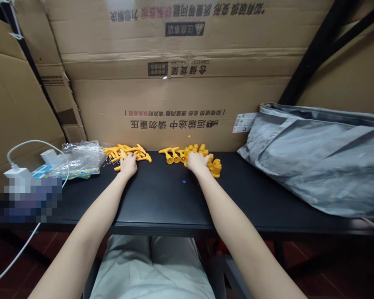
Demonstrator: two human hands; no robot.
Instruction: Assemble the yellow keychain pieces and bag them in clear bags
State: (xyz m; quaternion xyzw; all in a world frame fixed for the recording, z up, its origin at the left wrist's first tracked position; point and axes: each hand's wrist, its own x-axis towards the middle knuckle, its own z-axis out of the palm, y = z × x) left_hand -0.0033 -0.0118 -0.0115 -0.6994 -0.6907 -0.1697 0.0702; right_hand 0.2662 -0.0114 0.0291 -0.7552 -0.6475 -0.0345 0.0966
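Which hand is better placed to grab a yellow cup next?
Probably the right hand: it's right at the yellow cups, while the left hand is over at the yellow handles.

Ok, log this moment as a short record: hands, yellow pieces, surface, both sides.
left hand: at the pile of yellow handles; hold unclear
right hand: among the yellow cups; hold unclear
between hands: a row of handled cups, next to the right hand
surface: black tabletop
left side: clear plastic packaging, white adapter
right side: grey bag
back: printed cardboard
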